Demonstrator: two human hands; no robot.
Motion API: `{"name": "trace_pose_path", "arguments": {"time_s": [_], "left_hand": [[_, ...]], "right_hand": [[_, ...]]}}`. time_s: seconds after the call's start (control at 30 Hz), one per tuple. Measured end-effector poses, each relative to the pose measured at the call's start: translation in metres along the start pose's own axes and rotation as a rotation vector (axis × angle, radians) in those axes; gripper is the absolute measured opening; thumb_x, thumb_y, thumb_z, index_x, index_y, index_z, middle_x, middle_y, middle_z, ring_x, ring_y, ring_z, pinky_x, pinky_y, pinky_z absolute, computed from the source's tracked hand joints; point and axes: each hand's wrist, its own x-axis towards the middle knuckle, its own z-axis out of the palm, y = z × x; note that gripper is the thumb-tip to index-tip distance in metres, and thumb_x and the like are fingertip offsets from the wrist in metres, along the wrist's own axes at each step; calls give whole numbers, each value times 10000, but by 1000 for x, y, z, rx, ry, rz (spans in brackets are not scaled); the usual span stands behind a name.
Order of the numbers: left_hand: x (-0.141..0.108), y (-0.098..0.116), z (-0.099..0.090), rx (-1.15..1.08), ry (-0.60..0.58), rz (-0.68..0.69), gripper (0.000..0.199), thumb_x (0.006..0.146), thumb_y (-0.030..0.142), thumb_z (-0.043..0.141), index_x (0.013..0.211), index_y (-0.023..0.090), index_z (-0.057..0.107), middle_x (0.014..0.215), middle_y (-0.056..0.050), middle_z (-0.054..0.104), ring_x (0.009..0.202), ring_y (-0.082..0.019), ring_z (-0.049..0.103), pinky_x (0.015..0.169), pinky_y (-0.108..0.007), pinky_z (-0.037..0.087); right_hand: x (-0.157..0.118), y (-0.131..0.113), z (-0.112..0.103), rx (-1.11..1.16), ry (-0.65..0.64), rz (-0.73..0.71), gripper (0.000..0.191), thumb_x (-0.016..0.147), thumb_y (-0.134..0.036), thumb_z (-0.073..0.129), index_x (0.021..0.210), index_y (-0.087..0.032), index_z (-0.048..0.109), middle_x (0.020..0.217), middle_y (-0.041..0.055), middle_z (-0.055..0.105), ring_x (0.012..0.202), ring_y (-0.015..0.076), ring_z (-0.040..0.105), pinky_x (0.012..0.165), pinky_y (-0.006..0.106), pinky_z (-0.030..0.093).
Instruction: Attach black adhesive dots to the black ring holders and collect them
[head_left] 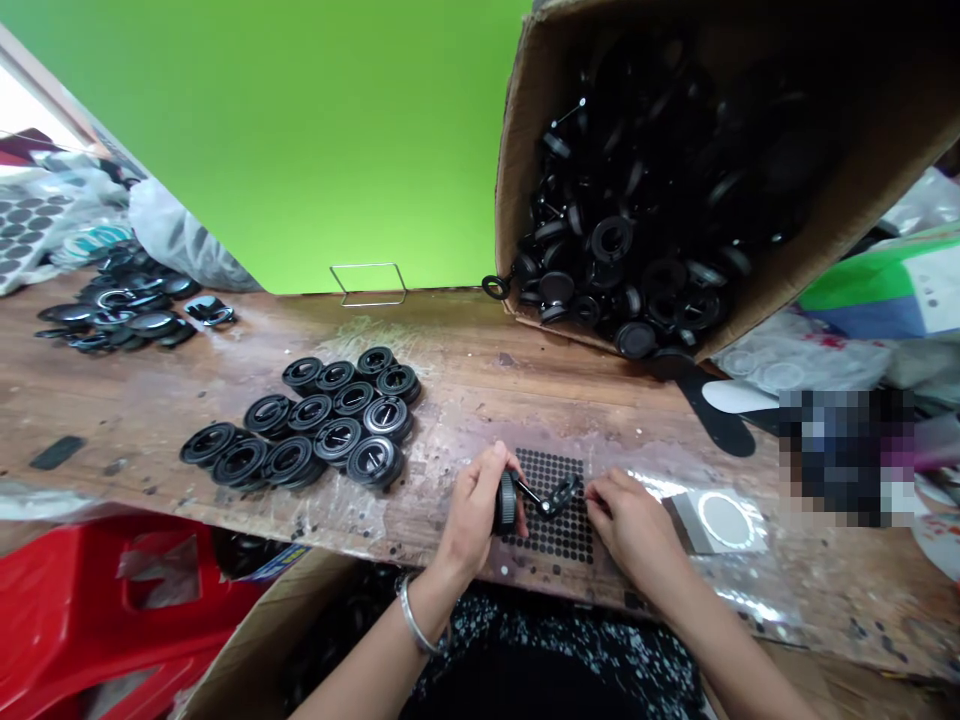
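My left hand (pixel 471 510) is closed around the round black base of a jointed phone holder (pixel 505 503). A thin shiny arm sticks out of it to the right, with a black end piece tilted over a sheet of small black round stickers (pixel 574 550). Just right of that end piece, my right hand (pixel 634 522) has its fingers curled and pressed together at the sheet's edge. What those fingertips hold, if anything, is too small to make out. Stacked black ring-shaped parts (pixel 289 460) stand in rows to the left.
A cardboard box (pixel 512 150) full of black holders lies tipped toward me at back right. Behind the wooden table (pixel 465 400) rises a green panel (pixel 337 130). Black discs (pixel 112 310) are heaped at far left. A grey square block (pixel 724 522) sits right; a red stool (pixel 45 610) stands below.
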Motion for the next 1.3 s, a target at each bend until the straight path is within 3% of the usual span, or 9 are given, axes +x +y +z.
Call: {"name": "trace_pose_path", "arguments": {"time_s": [0.13,0.27,0.47,0.53,0.9,1.1,1.3], "left_hand": [[0,-7,1,52,55,59,419,873,583,525,784,177,583,715,-8,644,389,-71,442,334,-188,386],[-1,-8,0,89,122,108,433,871,595,524,783,180,613,764,-19,656,434,-81,438,371,-203,372],[-9,4,7,298,156,335,403,908,514,516,709,188,645,716,-35,629,685,-166,556,674,-260,438],[-12,7,10,344,137,375,370,934,456,496,717,193,641,723,-34,624,738,-181,570,729,-268,428],[-18,1,10,387,144,347,320,945,408,487,751,192,622,740,-16,624,741,-171,566,731,-262,415],[-14,3,11,344,169,262,369,926,398,500,646,184,608,623,1,573,623,-145,506,637,-249,400],[-9,3,14,285,191,225,383,911,391,504,609,174,599,591,5,558,593,-125,487,610,-232,393]], "right_hand": [[3,0,4,-52,39,-17,153,760,-69,519,702,-206,552,766,45,577,763,222,532,675,319,409],[-7,-6,4,-51,125,-48,135,813,-93,506,732,-199,528,778,60,551,785,229,514,699,343,429],[-17,-47,-12,110,495,-225,91,859,-111,555,841,-200,562,1021,82,548,1049,237,505,955,427,400],[-15,-60,-15,104,549,-247,108,850,-97,569,849,-205,575,1041,80,549,1075,246,495,980,458,378],[-13,-72,-11,-22,441,-217,93,849,-114,563,847,-192,614,1099,102,604,1129,292,498,978,537,381],[-32,-78,-10,-218,408,-322,211,889,-78,513,1031,-169,639,1300,130,590,1317,326,426,1093,605,280],[-45,-74,1,-245,397,-366,315,923,-115,452,1204,-111,595,1432,171,491,1397,376,326,1111,639,231]]}}
